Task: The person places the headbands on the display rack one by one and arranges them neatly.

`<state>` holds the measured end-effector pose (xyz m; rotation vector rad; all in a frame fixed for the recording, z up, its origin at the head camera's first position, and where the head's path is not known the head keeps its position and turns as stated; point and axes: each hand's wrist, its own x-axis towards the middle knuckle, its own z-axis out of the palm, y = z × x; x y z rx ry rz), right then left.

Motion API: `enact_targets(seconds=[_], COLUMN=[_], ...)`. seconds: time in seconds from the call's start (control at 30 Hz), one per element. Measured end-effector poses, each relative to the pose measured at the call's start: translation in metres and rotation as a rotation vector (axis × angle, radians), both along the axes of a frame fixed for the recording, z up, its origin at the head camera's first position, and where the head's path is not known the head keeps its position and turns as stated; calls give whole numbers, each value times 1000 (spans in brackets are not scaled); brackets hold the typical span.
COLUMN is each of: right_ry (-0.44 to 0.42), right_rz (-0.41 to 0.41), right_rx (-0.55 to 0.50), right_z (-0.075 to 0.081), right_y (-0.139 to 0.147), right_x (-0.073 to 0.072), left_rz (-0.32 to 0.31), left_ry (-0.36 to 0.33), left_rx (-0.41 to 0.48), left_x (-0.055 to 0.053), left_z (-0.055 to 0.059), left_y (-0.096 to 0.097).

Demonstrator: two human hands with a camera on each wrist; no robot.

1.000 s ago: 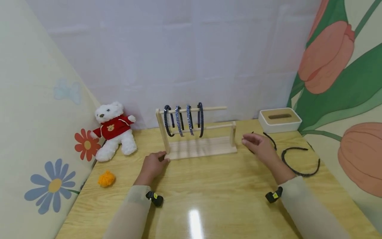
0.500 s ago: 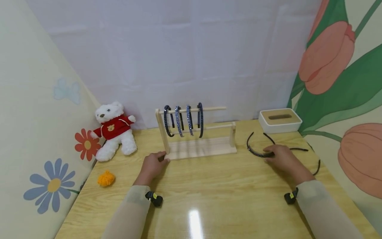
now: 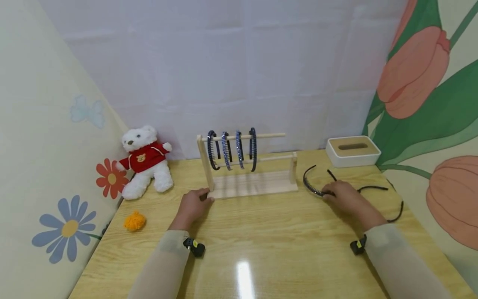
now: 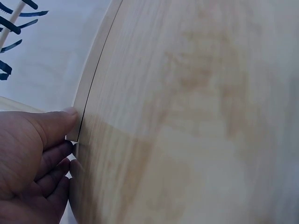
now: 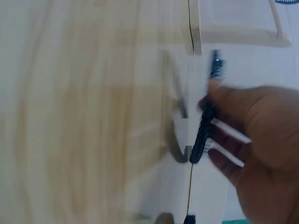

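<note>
My left hand (image 3: 191, 205) holds the left front corner of a pale wooden headband rack (image 3: 257, 189). In the left wrist view its thumb (image 4: 67, 116) lies on the base's edge, other fingers bent below. On the rack's upper bar hang several headbands, dark ones and blue glittery ones (image 3: 239, 150). To the right of the rack, my right hand (image 3: 345, 198) pinches a black toothed headband (image 3: 311, 187) between thumb and fingers. In the right wrist view this headband (image 5: 203, 133) shows edge-on, slightly above the table. A second black headband (image 3: 374, 187) lies on the right, partly hidden by that hand.
A white tissue box (image 3: 352, 157) with a wooden lid stands at the back right. At the left are a white teddy bear (image 3: 153, 174) in a red sweater and an orange fuzzy ball (image 3: 134, 221). Painted walls border the wooden table (image 3: 239, 241).
My right hand has moved right and down to the headband, taken hold of it and shifted it slightly left. The left hand stays at the rack's corner.
</note>
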<state>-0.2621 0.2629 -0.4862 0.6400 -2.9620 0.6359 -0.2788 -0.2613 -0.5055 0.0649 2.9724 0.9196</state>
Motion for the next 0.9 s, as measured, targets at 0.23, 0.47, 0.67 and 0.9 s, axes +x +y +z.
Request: enact_targets(seconds=[0.23, 0.47, 0.67, 0.9], right_ry=[-82, -282, -356, -331], right_rz=[-231, -273, -137, -58], right_rx=[-456, -1223, -1599, -1712], right_z=[11, 29, 45, 60], right_y=[-22, -24, -28, -37], right_x=[0, -8, -7, -3], left_rz=[2, -5, 0, -12], left_ry=[3, 0, -9, 1], left_rx=[4, 7, 17, 10], left_x=[1, 1, 2, 2], left_z=[-1, 0, 3, 4], left_y=[0, 3, 1, 1])
